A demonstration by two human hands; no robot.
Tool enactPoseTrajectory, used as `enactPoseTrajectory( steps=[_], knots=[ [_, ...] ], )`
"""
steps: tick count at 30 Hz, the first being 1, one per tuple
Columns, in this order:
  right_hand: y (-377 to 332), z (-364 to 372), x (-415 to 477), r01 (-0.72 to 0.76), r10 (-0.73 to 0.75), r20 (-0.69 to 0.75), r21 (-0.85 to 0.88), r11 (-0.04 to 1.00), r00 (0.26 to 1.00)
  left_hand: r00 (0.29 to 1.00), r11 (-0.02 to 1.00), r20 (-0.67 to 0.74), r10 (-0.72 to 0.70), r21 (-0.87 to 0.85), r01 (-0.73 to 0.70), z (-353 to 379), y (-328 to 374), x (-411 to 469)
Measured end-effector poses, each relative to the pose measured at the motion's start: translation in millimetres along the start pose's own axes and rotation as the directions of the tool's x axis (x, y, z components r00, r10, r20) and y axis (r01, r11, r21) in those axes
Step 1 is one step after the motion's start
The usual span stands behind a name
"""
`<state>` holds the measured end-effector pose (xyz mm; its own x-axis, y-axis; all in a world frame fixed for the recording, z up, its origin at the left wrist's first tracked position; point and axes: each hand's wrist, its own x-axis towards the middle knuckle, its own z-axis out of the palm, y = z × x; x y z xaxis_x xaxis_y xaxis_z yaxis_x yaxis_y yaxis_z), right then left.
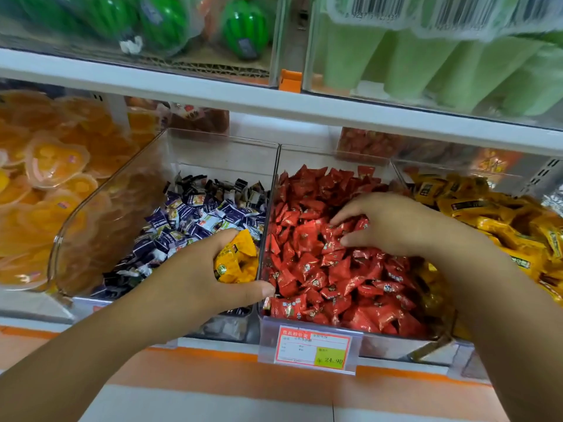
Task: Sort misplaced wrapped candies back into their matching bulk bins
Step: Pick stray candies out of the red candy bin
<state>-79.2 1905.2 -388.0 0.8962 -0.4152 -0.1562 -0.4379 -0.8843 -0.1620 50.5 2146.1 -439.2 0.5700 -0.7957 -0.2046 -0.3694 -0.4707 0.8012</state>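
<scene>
Three clear bulk bins stand side by side on the shelf: purple-and-white wrapped candies [195, 214] on the left, red wrapped candies [307, 263] in the middle, yellow wrapped candies [499, 220] on the right. My left hand [198, 269] hovers over the purple bin's front corner and grips a bunch of yellow wrapped candies [236, 258]. My right hand [393, 223] reaches into the red bin, fingers curled down among the red candies; whether it holds one is hidden.
A clear divider wall [268, 214] separates the purple and red bins. A price tag holder [310, 345] hangs on the red bin's front. Orange jelly cups [58, 166] fill the far-left bin. An upper shelf [213, 95] with green items overhangs the bins.
</scene>
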Motion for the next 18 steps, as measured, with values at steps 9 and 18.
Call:
enactPoseTrajectory(
  steps=[9,18],
  knots=[
    [-71.6,61.1,-5.0,0.317,-0.318,0.057,0.035,0.948,0.946,1.0,0.998,0.006,0.03,-0.051,-0.03,2.9,8.7,-3.6],
    [-54.0,36.8,-5.7,0.182,-0.129,-0.142,0.487,0.854,0.981,0.999,0.995,0.018,0.041,-0.092,-0.039,1.4,12.9,-8.0]
  ],
)
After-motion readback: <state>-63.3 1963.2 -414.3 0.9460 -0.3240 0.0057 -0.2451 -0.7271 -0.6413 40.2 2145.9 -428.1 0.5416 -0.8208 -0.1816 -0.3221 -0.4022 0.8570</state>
